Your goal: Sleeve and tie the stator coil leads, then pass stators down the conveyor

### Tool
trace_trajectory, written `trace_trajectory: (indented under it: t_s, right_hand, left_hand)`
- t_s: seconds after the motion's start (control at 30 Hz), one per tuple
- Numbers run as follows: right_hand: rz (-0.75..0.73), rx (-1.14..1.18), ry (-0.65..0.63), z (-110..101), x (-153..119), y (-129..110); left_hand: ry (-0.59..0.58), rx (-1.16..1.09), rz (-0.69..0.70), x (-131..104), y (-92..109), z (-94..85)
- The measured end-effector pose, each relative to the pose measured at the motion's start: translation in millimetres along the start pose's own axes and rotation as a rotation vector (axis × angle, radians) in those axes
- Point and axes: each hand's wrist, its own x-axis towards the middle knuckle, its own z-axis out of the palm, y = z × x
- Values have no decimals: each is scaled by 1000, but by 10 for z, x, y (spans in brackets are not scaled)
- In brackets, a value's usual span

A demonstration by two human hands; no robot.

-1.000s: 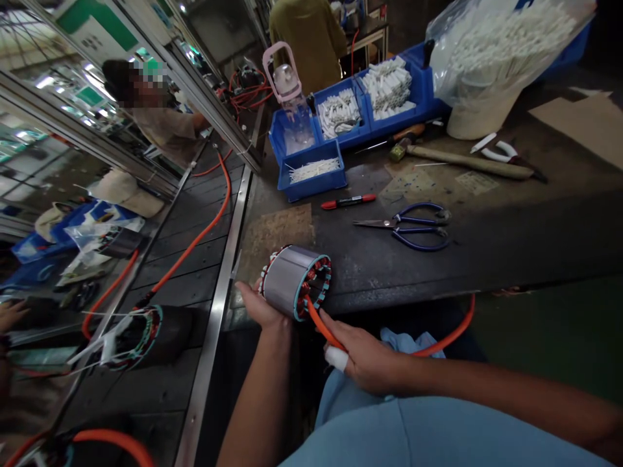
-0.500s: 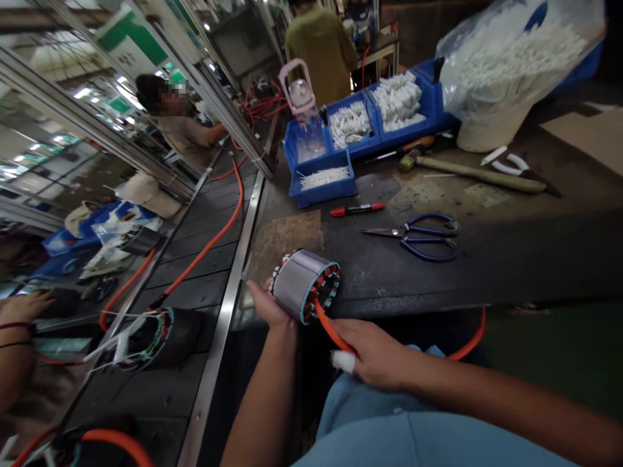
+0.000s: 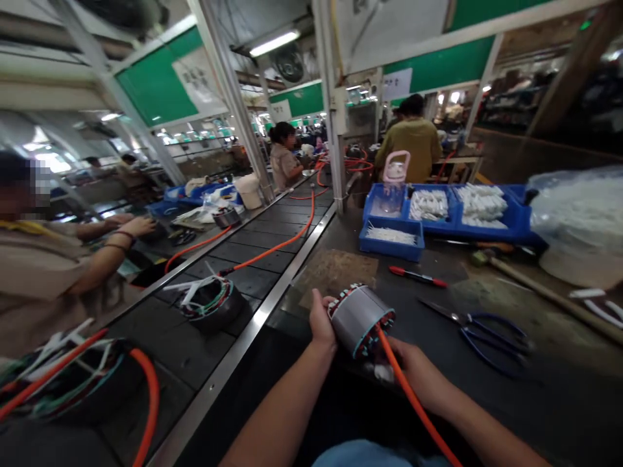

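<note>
A metal ring-shaped stator (image 3: 363, 316) with copper windings and teal edging is held tilted above the near edge of the dark bench. My left hand (image 3: 322, 319) grips its left end, with the thumb up beside the windings. My right hand (image 3: 413, 366) is at its lower right end, behind the orange sleeve (image 3: 407, 389) that comes out of the stator; a white wrap shows on one finger. The right fingertips are partly hidden under the stator. Right of it lie blue-handled scissors (image 3: 467, 321) and a red and black marker (image 3: 417, 276).
Blue bins (image 3: 392, 250) with white pieces stand at the bench's back, beside a plastic bag (image 3: 579, 214) and a hammer (image 3: 545, 285). Left, a conveyor (image 3: 263, 259) bears more stators (image 3: 211, 305) with orange sleeves. A person (image 3: 53, 266) works beyond it.
The view has swung up and left. My right hand has moved from the orange sleeve to the stator's underside, and the sleeve now hangs free across in front of it.
</note>
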Motion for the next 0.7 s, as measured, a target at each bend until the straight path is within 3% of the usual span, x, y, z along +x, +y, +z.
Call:
trace_trajectory:
  t_s: [0.17, 0.37, 0.47, 0.57, 0.7]
  right_hand:
    - [-118, -476, -38, -7, 136, -18]
    - [8, -656, 127, 22, 146, 465]
    - [-58, -763, 121, 4, 167, 656]
    - [-113, -715, 71, -18, 221, 613]
    - [-16, -321, 18, -29, 158, 309]
  left_hand:
    - [-36, -4, 42, -1, -29, -45]
    - [-67, 44, 97, 46, -114, -127]
    - [-74, 68, 111, 82, -138, -146]
    - [-80, 91, 114, 97, -122, -129]
    - [-97, 123, 104, 48, -56, -74]
